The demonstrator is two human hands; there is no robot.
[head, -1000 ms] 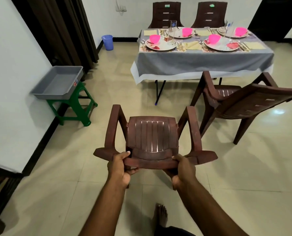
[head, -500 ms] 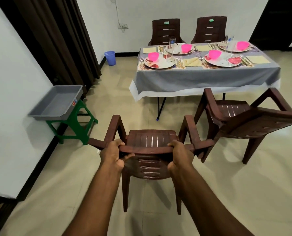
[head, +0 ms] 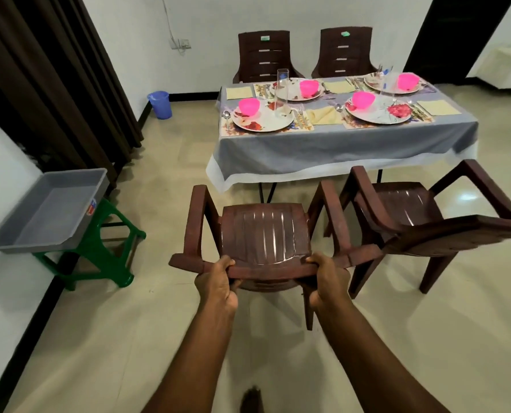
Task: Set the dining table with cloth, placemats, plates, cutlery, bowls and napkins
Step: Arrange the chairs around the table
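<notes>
Now the left hand [head: 217, 283] and right hand [head: 327, 283], both curled round the brown chair's [head: 264, 234] backrest top, have brought it nearer the set tabletop [head: 337, 144].

Both forearms are bare from the bottom edge of the view up to the wrists, with no sleeve showing. The left hand [head: 218, 286] and the right hand [head: 327, 283] are bare too, without glove, ring, watch or band. A bare foot [head: 251, 400] shows at the bottom edge, blurred, with dark cloth just beside it
</notes>
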